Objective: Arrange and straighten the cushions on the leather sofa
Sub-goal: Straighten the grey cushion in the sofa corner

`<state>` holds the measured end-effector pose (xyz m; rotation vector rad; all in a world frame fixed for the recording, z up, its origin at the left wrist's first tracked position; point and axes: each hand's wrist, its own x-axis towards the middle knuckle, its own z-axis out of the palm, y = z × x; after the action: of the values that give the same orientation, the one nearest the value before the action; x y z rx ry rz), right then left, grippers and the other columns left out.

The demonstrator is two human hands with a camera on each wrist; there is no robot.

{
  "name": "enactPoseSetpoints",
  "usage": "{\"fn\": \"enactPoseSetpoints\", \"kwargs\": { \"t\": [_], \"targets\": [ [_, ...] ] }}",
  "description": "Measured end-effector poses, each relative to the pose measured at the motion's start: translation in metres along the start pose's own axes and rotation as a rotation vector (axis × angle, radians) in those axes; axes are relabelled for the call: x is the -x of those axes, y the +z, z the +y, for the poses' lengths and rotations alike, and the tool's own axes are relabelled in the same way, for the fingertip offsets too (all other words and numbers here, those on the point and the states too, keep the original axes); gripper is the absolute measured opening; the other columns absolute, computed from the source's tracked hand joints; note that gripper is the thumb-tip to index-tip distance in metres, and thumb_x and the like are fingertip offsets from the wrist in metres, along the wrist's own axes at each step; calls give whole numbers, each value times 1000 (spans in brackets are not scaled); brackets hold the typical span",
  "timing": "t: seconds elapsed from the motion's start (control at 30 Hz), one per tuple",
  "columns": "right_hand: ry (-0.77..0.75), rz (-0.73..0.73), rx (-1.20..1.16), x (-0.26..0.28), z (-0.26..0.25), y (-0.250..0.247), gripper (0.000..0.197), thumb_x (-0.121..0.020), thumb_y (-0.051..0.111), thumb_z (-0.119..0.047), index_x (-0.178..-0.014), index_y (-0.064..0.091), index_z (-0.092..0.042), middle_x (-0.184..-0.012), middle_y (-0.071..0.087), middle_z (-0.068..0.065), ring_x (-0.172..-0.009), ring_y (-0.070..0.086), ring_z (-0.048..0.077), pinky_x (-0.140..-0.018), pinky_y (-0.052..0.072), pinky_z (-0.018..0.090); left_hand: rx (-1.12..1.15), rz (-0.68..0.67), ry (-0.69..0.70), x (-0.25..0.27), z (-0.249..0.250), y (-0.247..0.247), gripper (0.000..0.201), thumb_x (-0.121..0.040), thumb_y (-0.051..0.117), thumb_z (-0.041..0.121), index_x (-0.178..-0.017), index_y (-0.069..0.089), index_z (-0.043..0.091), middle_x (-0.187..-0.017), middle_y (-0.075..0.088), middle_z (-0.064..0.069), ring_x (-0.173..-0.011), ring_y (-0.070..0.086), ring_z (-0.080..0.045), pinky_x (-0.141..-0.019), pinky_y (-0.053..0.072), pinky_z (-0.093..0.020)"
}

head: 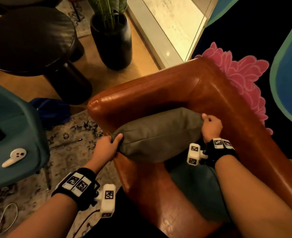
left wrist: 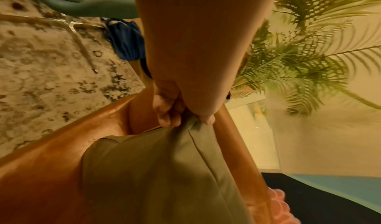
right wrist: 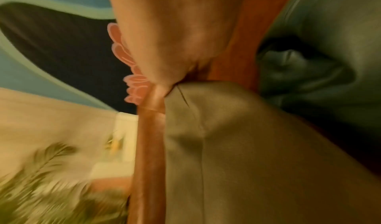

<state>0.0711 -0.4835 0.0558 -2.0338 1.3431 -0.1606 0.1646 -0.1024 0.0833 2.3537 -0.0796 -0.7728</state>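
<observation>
An olive-grey cushion (head: 157,134) leans in the corner of the brown leather sofa (head: 176,90), against its armrest. My left hand (head: 110,143) grips the cushion's left corner; in the left wrist view the fingers (left wrist: 167,113) pinch that corner of the cushion (left wrist: 154,170). My right hand (head: 210,125) grips the cushion's upper right corner beside the sofa's backrest; the right wrist view shows the pinched corner of the cushion (right wrist: 226,138) against the leather rim (right wrist: 150,138). A dark teal cushion (head: 198,189) lies on the seat under my right forearm.
A black planter with a palm (head: 111,36) and a dark round stool (head: 30,40) stand on the floor beyond the armrest. A teal chair (head: 13,134) holding a white controller (head: 14,156) is at left. A patterned rug (head: 69,152) lies below. A painted wall stands behind the sofa.
</observation>
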Motion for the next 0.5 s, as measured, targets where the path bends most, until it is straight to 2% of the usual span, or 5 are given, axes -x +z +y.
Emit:
{"fn": "enactPoseSetpoints", "kwargs": {
  "t": [0.1,0.23,0.37,0.47,0.5],
  "targets": [
    [-181,3,7,-5,-14,-28,29,-101,56,-24,-101,72,0,-104,72,25,-101,65,38,-84,44,37,-6,-67,112,9,4,-10,56,-97,52,51,-66,60,6,-53,66,-9,-48,63,-17,-56,51,-34],
    [-285,-11,103,-17,-13,-40,30,-102,53,-21,-97,70,3,-102,70,29,-100,64,39,-83,42,38,5,-76,42,14,-17,-14,65,-96,49,56,-63,62,2,-51,65,-9,-46,61,-15,-56,45,-27],
    [-79,-26,192,-28,-7,-24,28,-102,53,-17,-109,69,5,-116,67,31,-112,61,43,-93,44,41,117,-136,38,7,-1,-9,57,-95,54,55,-70,59,4,-58,67,-15,-45,59,-15,-48,44,-27],
    [73,66,260,-9,-30,-13,31,-93,56,-9,-123,59,-13,-135,53,21,-124,51,44,-103,41,48,166,-32,16,-3,23,-4,48,-96,59,44,-69,58,4,-52,64,-14,-45,61,-22,-47,45,-30],
    [-11,50,237,6,-46,-11,35,-90,60,-12,-124,58,-19,-134,51,17,-124,50,41,-105,41,49,227,-8,-4,-8,34,-3,44,-95,62,40,-67,56,6,-51,61,-15,-44,61,-26,-48,45,-32]
  ]
}}
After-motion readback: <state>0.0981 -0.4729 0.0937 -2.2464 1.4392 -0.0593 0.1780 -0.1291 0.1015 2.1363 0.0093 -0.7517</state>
